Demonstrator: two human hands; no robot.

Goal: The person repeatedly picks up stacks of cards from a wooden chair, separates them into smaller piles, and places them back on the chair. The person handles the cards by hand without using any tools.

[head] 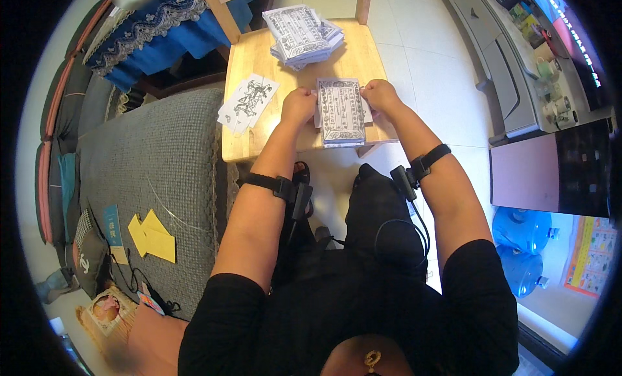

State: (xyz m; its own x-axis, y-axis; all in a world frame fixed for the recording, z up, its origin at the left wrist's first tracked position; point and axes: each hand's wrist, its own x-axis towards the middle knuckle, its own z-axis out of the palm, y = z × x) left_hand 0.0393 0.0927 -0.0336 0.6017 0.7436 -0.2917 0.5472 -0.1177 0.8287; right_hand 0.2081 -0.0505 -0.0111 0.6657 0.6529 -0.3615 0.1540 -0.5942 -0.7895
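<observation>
On the seat of a wooden chair [243, 145] lies a stack of printed paper packets [341, 111] near the front edge. My left hand [300, 106] is at the stack's left side, its fingers closed on the edge of a white paper. At the right side my right hand [382, 98] pinches white paper that sticks out from the stack. Farther back on the seat rests a bigger, uneven pile of similar packets [303, 38]. Several white paper slips with black line drawings [250, 103] lie fanned out left of my left hand.
Left of the chair stands a grey fabric sofa [160, 157] with yellow paper pieces [158, 237] and a blue booklet [114, 230] on it. A grey cabinet [491, 50] runs along the right, with cups on top. Blue water bottles [522, 230] lie at the lower right.
</observation>
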